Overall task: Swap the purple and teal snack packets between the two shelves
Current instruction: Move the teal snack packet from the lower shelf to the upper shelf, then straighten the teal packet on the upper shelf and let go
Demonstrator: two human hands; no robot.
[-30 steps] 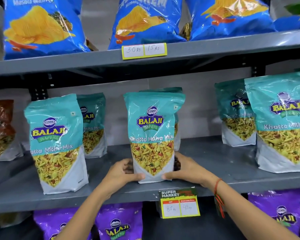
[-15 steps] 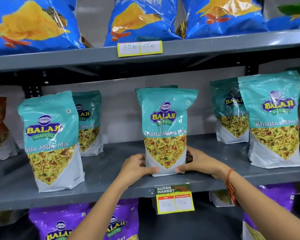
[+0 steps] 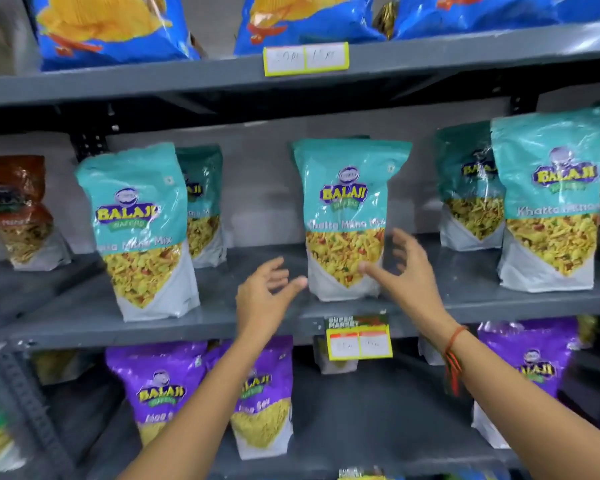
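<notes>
Both hands hover open at the middle teal packet (image 3: 349, 220), holding nothing.

The teal packet stands upright on the middle shelf (image 3: 257, 315), just above the yellow price tag (image 3: 359, 342) clipped to the shelf's front edge, its flat base keeping it up unaided, which looks to be why neither hand needs to grip it. The left hand (image 3: 265, 294) is just left of the packet's base, fingers spread and thumb pointing at it without touching. The right hand (image 3: 404, 271) is at the packet's right lower corner, fingers splayed wide; its thumb overlaps the front, though contact is unclear through blur. Purple packets (image 3: 160, 386) sit below the price tag on the lower shelf (image 3: 361, 427), under the outstretched forearms.
</notes>
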